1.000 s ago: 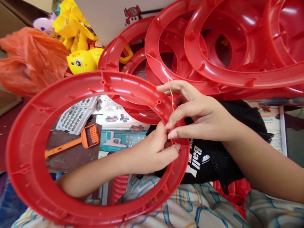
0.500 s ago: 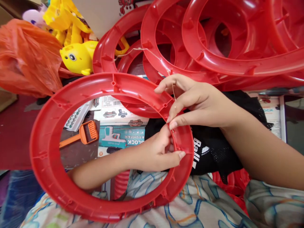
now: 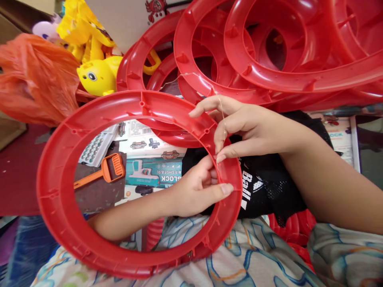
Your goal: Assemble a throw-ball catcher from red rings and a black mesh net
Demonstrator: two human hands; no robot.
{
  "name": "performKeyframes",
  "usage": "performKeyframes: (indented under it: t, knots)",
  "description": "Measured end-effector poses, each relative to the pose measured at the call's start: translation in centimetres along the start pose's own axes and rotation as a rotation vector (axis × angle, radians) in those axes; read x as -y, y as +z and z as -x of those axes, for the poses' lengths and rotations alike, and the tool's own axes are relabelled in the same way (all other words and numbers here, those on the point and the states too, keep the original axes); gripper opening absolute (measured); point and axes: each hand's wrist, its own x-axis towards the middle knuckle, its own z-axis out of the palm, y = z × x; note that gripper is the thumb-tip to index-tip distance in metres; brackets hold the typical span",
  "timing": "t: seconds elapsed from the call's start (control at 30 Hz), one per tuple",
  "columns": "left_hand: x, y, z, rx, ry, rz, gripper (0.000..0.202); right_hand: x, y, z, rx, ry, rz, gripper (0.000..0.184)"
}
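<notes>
Nearest, a patterned white-and-blue cloth (image 3: 239,259) over the lap, with the large flat red plastic ring (image 3: 60,199) resting against it, tilted up toward the camera. Reaching through the ring's opening, left hand (image 3: 197,191), thumb pressed on the ring's right-hand band and fingers (image 3: 209,165) curled behind it, closed on the rim. Just above, right hand (image 3: 248,129) coming in from the right, fingertips pinched shut on a thin pale thread (image 3: 223,115) right at the ring's inner edge, touching the left hand's fingers. Thread running up from the pinch and away to the left across the red rings behind. Under the right forearm, a black mesh fabric with white lettering (image 3: 263,187). Seen through the ring's opening, an orange plastic toy rake (image 3: 104,171) and a teal printed toy box (image 3: 152,173) lying flat. Farther back, a stack of red plastic rings (image 3: 269,59) leaning across the top. Far left, a crumpled orange plastic bag (image 3: 32,79) and a yellow plastic toy with a black eye (image 3: 98,73) beside it.
</notes>
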Motion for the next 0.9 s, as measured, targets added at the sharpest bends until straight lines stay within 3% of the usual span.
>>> performKeyframes:
  t: [0.17, 0.4, 0.63, 0.77, 0.9]
  knots:
    - [0.0, 1.6, -0.5, -0.258, 0.134, 0.065, 0.014, 0.0, 0.4, 0.1, -0.07, -0.035, 0.045, 0.009]
    - [-1.0, 2.2, -1.0, -0.359, 0.127, -0.179, 0.015, 0.1, 0.6, 0.0, -0.101, -0.08, 0.086, 0.01]
    - [-1.9, 0.8, -0.6, -0.25, 0.091, -0.466, 0.019, 0.9, 0.2, -0.1, -0.035, -0.042, 0.153, 0.009]
    - [-2.4, 0.3, -0.3, -0.121, 0.022, -0.482, 0.015, 1.2, 0.4, -0.3, 0.01, -0.026, 0.115, 0.009]
    - [-2.4, 0.3, -0.3, -0.086, 0.034, -0.417, 0.013, 1.3, 0.6, -0.3, 0.008, 0.006, 0.085, 0.01]
